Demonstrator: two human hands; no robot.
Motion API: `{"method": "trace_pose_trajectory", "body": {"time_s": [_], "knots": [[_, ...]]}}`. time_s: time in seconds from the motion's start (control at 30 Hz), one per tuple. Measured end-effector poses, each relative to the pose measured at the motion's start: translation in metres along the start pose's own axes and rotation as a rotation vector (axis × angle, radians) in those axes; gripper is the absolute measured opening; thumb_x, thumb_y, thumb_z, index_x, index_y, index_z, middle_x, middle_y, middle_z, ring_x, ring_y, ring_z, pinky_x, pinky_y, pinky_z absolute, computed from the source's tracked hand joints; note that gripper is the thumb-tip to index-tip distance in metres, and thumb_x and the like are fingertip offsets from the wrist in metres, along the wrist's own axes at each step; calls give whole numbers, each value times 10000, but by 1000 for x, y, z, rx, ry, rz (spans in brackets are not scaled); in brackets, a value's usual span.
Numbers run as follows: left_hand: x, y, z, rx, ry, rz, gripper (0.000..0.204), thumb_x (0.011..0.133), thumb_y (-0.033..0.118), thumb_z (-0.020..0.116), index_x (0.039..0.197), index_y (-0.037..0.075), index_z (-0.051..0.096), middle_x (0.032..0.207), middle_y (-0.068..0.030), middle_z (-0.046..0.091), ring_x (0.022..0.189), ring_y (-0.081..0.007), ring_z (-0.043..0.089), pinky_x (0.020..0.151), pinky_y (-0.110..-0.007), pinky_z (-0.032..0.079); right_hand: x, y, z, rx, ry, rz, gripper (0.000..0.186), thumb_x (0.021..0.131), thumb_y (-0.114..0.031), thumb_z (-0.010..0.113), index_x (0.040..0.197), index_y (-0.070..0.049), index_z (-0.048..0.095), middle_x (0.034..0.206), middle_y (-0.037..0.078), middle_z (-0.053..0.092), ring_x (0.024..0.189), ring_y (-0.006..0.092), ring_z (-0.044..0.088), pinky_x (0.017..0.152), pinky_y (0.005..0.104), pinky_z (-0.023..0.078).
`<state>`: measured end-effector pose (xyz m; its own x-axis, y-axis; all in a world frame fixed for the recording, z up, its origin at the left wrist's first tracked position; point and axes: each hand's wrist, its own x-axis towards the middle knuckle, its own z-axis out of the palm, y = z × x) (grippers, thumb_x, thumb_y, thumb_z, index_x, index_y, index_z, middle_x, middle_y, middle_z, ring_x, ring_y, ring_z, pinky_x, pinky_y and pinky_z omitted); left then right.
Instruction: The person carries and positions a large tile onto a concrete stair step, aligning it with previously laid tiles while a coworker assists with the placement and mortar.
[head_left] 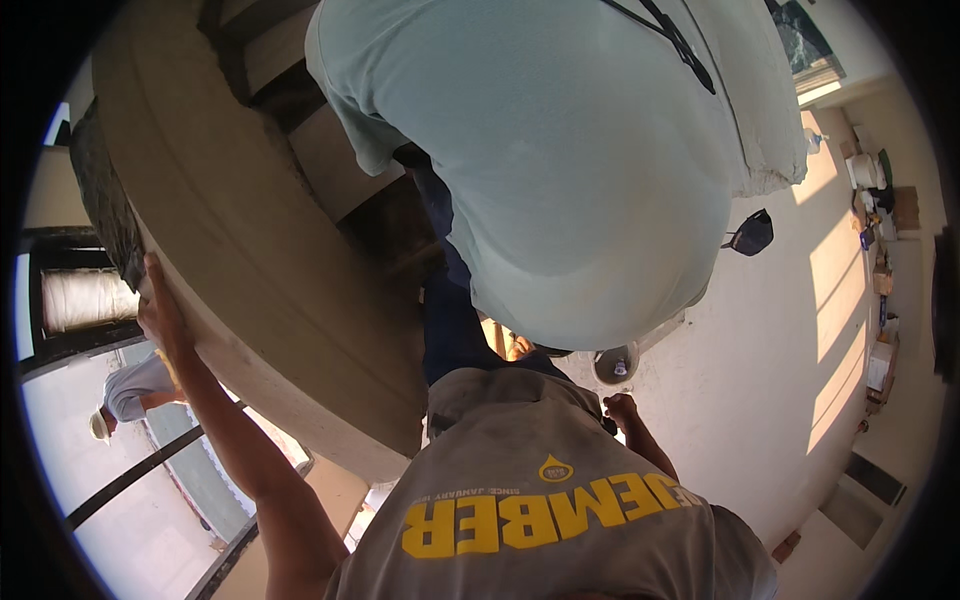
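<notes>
My left arm reaches out along a curved concrete wall, which sweeps down from the upper left. The left hand rests against the wall's outer edge, fingers stretched along it, just below a dark, rough sheet. Beside my hip, my right hand is closed, with a small black thing next to it. What it holds, if anything, I cannot make out. A co-worker in a light blue shirt bends over close in front of me, their hands hidden.
Steps lie inside the curved wall. A bucket stands on the pale floor beyond my right hand. Several boxes and loose items line the right wall. Through the dark-framed opening at left, another person in a hat shows.
</notes>
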<state>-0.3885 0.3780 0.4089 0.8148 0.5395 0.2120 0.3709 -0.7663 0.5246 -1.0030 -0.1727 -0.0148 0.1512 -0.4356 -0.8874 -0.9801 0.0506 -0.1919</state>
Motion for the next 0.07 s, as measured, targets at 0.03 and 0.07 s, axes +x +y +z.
{"method": "trace_pose_trajectory", "body": {"time_s": [0.03,0.07], "knots": [[1,-1,-8,-100,20,24,1047,753,850,619,1152,-115,706,1128,-241,723,1045,-329,682,938,-433,508,3,-13,1,18,-25,-27,250,949,-246,692,915,-2,651,779,102,689,602,189,648,514,369,565],[6,-8,-13,-76,88,-8,1063,724,858,639,1140,-117,710,1119,-235,727,1061,-327,680,947,-430,508,3,-22,0,30,-50,-40,246,944,-242,697,939,0,651,792,101,688,613,184,651,512,371,566]]}}
